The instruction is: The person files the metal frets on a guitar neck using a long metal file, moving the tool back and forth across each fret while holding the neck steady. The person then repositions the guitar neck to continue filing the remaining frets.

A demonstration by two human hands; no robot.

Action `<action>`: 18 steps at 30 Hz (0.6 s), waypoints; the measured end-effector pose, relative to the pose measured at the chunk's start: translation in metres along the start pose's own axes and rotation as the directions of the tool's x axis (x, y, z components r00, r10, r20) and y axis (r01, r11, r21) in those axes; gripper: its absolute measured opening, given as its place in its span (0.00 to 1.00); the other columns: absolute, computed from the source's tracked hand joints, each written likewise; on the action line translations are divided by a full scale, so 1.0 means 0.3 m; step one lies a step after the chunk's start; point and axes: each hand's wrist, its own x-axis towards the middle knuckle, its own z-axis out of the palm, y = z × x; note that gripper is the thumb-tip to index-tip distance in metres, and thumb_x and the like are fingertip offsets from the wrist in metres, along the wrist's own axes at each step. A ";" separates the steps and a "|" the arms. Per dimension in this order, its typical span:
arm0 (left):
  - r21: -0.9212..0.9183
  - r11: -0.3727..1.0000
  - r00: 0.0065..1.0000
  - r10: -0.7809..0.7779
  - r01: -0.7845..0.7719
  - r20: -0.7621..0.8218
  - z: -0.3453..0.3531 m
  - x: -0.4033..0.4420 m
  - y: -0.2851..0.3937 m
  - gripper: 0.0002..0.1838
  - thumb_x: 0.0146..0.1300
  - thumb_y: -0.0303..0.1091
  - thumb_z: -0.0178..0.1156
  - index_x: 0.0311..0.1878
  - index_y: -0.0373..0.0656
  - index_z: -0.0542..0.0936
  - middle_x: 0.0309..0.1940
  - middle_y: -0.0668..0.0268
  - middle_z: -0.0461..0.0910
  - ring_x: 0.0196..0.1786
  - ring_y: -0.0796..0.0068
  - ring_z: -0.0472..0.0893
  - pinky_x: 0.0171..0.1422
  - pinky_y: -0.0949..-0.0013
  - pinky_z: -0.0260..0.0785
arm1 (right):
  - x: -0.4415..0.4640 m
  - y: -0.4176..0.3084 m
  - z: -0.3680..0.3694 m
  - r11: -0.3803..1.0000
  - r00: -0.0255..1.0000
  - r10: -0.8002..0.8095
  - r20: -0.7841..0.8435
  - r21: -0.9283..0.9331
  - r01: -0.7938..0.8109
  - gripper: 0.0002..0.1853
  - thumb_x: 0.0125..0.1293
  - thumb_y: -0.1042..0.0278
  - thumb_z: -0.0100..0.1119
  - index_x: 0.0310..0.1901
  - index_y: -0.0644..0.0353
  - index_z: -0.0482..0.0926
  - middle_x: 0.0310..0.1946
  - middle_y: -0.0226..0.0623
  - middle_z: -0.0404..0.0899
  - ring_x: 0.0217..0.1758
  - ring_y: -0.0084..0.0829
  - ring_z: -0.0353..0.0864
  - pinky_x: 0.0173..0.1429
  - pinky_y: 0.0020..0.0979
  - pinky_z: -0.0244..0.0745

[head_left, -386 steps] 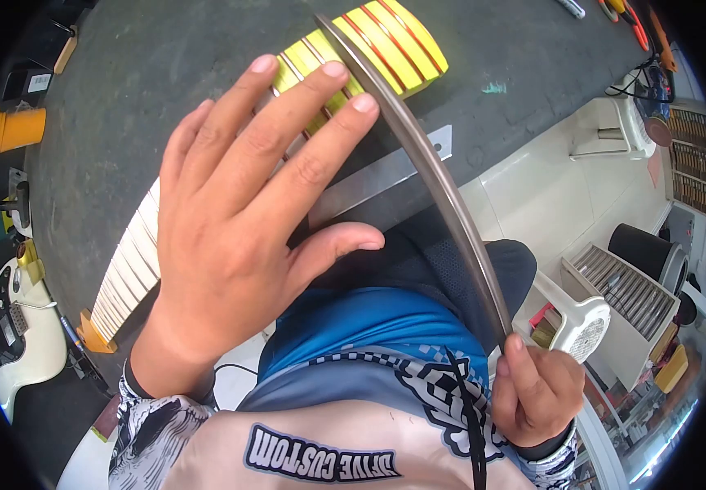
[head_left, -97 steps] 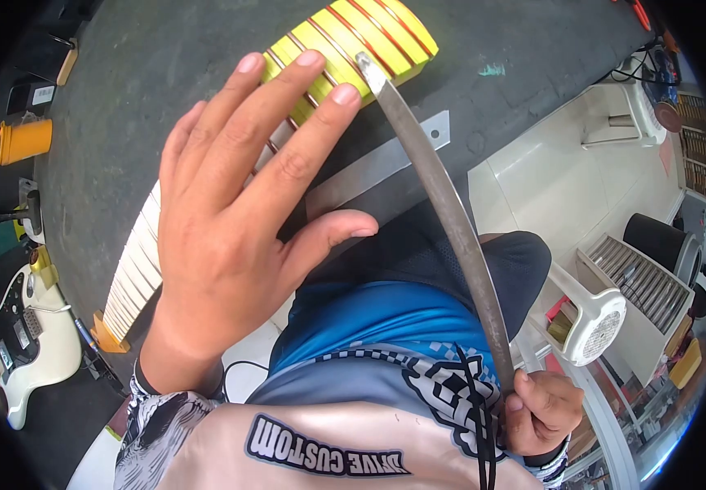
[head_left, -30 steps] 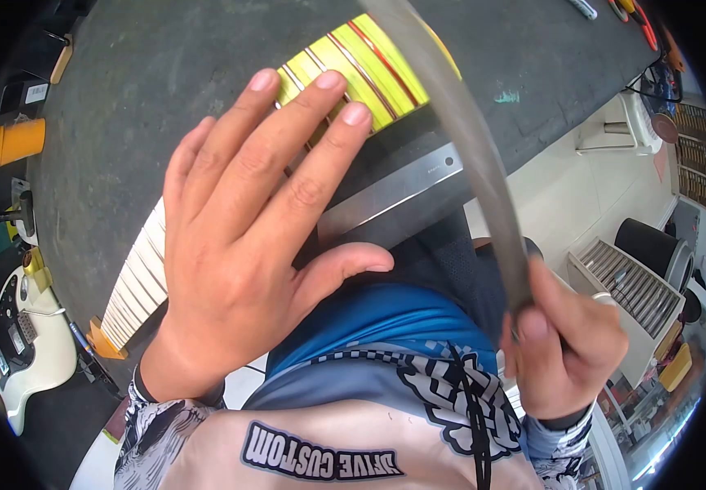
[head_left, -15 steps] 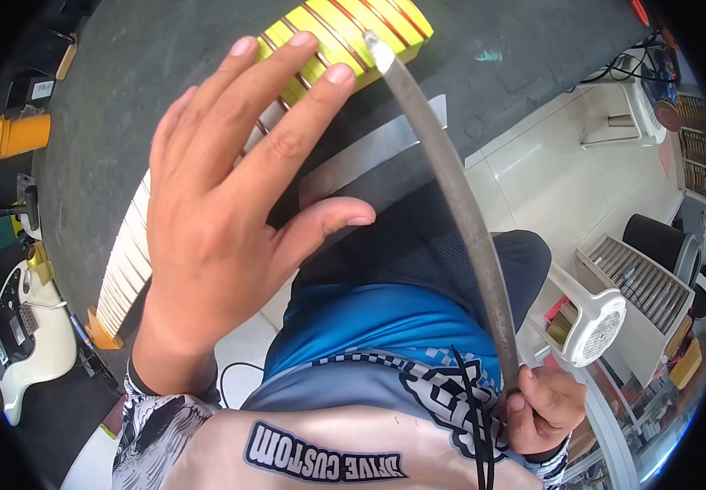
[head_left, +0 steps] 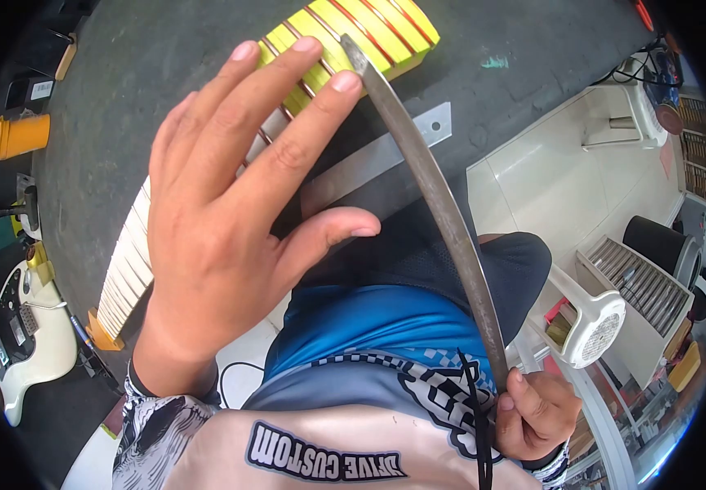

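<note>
My left hand [head_left: 230, 204] lies spread over a long fretted neck, whose wrapped end [head_left: 377, 37] is yellow with metal frets and whose far part [head_left: 127, 261] is white with dark lines. The fingertips rest at the yellow section. At the lower right, my right hand [head_left: 537, 413] grips the near end of a long, narrow grey metal file [head_left: 435, 188]. The file's far tip is over the yellow section, close to my left index fingertip. Whether the tip touches a fret cannot be made out. A flat steel ruler [head_left: 386, 159] passes beneath the file on the dark table mat.
The dark mat [head_left: 524, 49] covers the table. An orange block [head_left: 100, 331] sits under the neck's lower end. An orange cup [head_left: 22, 136] and a white guitar body [head_left: 39, 351] are at the left. A white stool [head_left: 594, 331] and a rack of files [head_left: 634, 282] stand at the right.
The file's tip has shifted slightly left and down along the yellow section since half a second ago. My right hand has moved a little left, still gripping it. My left hand stays spread.
</note>
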 end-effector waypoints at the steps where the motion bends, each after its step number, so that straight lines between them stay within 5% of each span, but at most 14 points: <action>1: -0.002 1.000 1.000 -0.004 0.004 0.007 -0.003 0.002 0.001 0.45 0.51 0.65 0.70 0.68 0.45 0.81 0.70 0.56 0.77 0.75 0.47 0.72 0.77 0.52 0.63 | 0.013 -0.006 0.002 1.000 1.000 -0.005 0.000 -0.015 0.005 0.25 0.57 0.82 0.61 0.59 0.62 0.86 0.18 0.35 0.76 0.15 0.30 0.71 0.24 0.28 0.66; 6: -0.010 1.000 1.000 -0.017 0.017 0.024 -0.008 0.005 0.005 0.46 0.52 0.65 0.70 0.69 0.43 0.80 0.70 0.56 0.77 0.75 0.47 0.72 0.77 0.52 0.62 | 0.245 -0.026 0.057 0.993 0.993 -0.116 0.034 -0.023 0.117 0.28 0.50 0.83 0.67 0.58 0.67 0.86 0.17 0.34 0.75 0.15 0.28 0.75 0.21 0.27 0.70; 12: -0.029 0.999 1.000 -0.026 0.026 0.003 0.000 0.005 0.001 0.46 0.53 0.65 0.69 0.69 0.42 0.80 0.70 0.55 0.77 0.75 0.47 0.71 0.77 0.52 0.62 | 0.533 -0.074 0.145 0.993 0.993 -0.116 -0.010 0.011 0.116 0.24 0.61 0.87 0.62 0.59 0.63 0.86 0.17 0.36 0.76 0.16 0.22 0.72 0.26 0.22 0.65; 18: 0.002 1.000 1.000 -0.011 0.011 0.025 -0.009 0.006 0.002 0.46 0.52 0.66 0.69 0.69 0.43 0.80 0.69 0.55 0.77 0.74 0.47 0.72 0.77 0.52 0.63 | 0.402 -0.054 0.092 0.996 0.996 -0.082 0.028 -0.026 0.082 0.23 0.61 0.86 0.62 0.59 0.64 0.86 0.18 0.35 0.78 0.18 0.24 0.73 0.27 0.23 0.67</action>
